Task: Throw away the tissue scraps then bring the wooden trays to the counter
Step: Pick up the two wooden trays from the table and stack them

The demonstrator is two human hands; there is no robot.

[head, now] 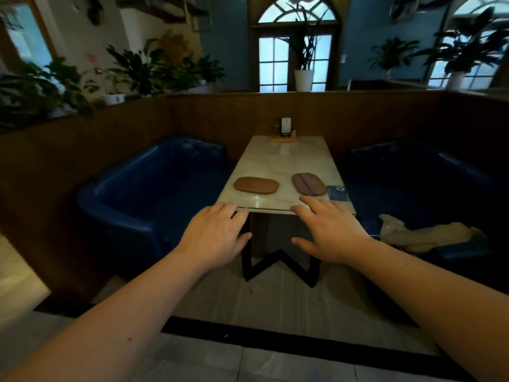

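Two oval wooden trays lie near the front end of a pale marble table (286,161): a light brown tray (256,185) on the left and a darker, purplish tray (309,184) on the right. My left hand (217,234) is stretched out, palm down, fingers apart, its fingertips at the table's front edge, short of the light tray. In the same pose, my right hand (327,230) hovers at the front edge just below the dark tray. Both hands hold nothing. No tissue scraps show on the table.
Blue booth seats flank the table, left (148,188) and right (429,183); a beige cloth (424,234) lies on the right one. A blue card (337,193) sits at the table's right edge. A wooden holder with a white stand (285,132) is at the far end.
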